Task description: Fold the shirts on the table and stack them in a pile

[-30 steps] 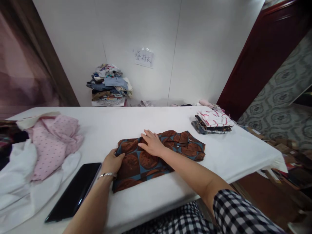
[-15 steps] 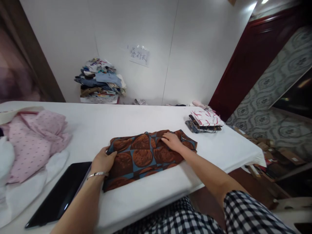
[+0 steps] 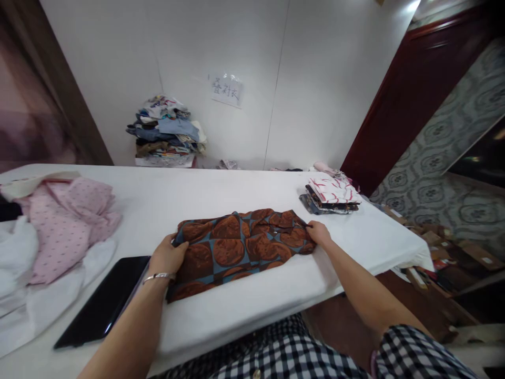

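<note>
Before a pale wall (image 3: 319, 79), both hands (image 3: 168, 256) (image 3: 319, 233) clamp patterned cloth (image 3: 229, 250) on a white table (image 3: 221, 190).

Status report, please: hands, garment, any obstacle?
Left hand on left edge of patterned garment; right hand pinching right end. Garment rumpled, on table. Black device to the left, off the garment.

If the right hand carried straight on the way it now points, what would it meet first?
Most likely the brown-and-blue patterned garment, whose right end the right hand touches; past it, seemingly the white tabletop, though depth is unclear.
</note>
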A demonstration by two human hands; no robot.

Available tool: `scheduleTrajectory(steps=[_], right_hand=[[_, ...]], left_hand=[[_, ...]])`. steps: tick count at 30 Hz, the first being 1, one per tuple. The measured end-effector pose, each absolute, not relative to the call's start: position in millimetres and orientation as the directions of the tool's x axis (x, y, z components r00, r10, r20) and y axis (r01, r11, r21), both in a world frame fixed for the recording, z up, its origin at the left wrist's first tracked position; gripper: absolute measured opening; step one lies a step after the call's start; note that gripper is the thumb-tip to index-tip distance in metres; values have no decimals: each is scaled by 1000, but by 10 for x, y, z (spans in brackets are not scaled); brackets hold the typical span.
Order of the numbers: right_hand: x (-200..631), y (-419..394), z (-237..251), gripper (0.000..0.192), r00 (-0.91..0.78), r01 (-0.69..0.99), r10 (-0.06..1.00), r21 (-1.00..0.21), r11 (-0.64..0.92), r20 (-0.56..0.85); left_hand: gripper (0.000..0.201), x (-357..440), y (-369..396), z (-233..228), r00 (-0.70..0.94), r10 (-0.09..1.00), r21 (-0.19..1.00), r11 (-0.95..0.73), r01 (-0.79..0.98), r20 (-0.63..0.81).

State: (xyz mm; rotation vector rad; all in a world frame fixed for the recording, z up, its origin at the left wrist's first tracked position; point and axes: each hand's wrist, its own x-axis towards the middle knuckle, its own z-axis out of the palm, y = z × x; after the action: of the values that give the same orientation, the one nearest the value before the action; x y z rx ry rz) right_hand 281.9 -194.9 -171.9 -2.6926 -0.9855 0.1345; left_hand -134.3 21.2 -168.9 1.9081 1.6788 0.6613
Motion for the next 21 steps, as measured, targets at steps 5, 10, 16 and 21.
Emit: scheduleTrajectory(steps=[5, 10, 16, 21], right_hand=[[2896, -2048, -1653, 25, 756, 637, 654, -254, -728, 21], [2368, -1777, -1490, 36, 600, 754, 774, -467, -463, 201], [1024, -1128, -1466, 59, 243, 289, 947, -948, 134, 209], [605, -863, -1623, 68, 224, 450, 974, -889, -87, 18]], left_hand=[[49, -1320, 146, -1686, 143, 990, 596, -107, 796, -13], [50, -1319, 138, -1674, 143, 989, 603, -97, 792, -30], [50, -1308, 118, -1624, 110, 993, 609, -60, 791, -45], [77, -1301, 113, -1589, 95, 993, 598, -38, 801, -64]])
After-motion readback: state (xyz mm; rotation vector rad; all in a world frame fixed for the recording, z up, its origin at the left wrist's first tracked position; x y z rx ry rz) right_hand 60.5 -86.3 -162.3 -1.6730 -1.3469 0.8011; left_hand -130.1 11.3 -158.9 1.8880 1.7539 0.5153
